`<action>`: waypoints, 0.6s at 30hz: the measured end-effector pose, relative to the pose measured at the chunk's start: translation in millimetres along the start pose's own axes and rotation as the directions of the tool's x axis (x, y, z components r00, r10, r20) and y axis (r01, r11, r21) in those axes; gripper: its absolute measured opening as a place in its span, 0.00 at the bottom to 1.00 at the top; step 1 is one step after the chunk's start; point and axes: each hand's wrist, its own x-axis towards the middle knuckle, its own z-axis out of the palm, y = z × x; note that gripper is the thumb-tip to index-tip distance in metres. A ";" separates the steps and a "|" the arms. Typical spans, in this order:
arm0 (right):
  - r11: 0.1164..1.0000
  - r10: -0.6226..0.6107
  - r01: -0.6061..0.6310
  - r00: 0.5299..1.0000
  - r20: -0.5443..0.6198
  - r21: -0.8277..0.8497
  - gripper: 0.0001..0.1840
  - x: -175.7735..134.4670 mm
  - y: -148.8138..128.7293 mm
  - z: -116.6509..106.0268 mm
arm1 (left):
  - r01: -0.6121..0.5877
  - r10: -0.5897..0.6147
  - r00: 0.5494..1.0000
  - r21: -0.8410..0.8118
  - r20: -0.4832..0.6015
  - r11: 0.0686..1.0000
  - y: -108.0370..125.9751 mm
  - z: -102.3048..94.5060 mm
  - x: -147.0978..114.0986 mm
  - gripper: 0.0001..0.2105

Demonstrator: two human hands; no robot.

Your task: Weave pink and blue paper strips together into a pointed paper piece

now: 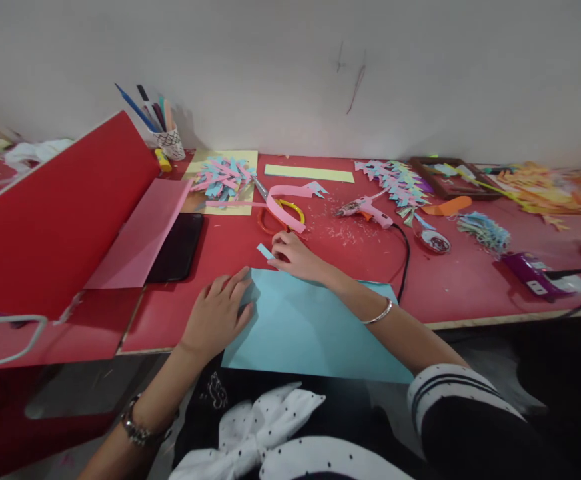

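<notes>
1. The left hand (216, 312) is spread, palm down, its fingers loosely extended and grasping nothing; fingertips and thumb rest at the left edge of the light blue sheet (295, 330).
2. The right hand (293, 255) is curled, thumb and fingertips closed on a small light blue strip (264, 251) just beyond the sheet's far edge.
3. The sheet lies partly on the red worktop (230, 233), its near part reaching past the front edge above the person's lap.
4. Markings on the purple box (528, 270) at the right are too small to read.
5. Beyond the right hand, a pink paper strip (284, 212) curves across scissors (302, 212) with orange and yellow handles; a pink glue gun (368, 210) lies to their right.
6. Cut paper pieces (223, 177) are heaped on a pale yellow sheet (247, 160); a patterned cup (169, 143) of pens stands near the plain grey wall (250, 67).
</notes>
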 end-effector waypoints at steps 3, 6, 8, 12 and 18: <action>1.000 -0.016 0.015 0.999 0.039 0.026 0.10 -8.4 -3.5 -6.2 | 0.001 -0.001 1.000 -0.020 -0.007 1.000 -0.1 -0.1 0.0 0.16; 0.998 -0.040 0.037 0.997 0.071 0.042 0.09 -18.3 -3.1 -10.7 | -0.007 0.006 1.000 -0.027 -0.020 1.000 -0.5 0.4 -0.4 0.16; 0.998 -0.046 0.043 0.997 0.068 0.049 0.08 -23.0 -0.5 -12.0 | -0.009 0.008 1.000 -0.027 -0.026 1.000 -0.7 0.7 -0.8 0.16; 0.998 -0.046 0.043 0.997 0.054 0.053 0.08 -26.5 4.4 -11.1 | -0.001 0.000 1.000 -0.039 -0.022 0.999 -0.7 0.5 -1.2 0.16; 0.999 -0.046 0.045 0.999 0.026 0.021 0.09 -24.7 9.9 -7.8 | -0.001 0.001 1.000 -0.013 -0.013 1.000 -0.4 0.4 -1.7 0.16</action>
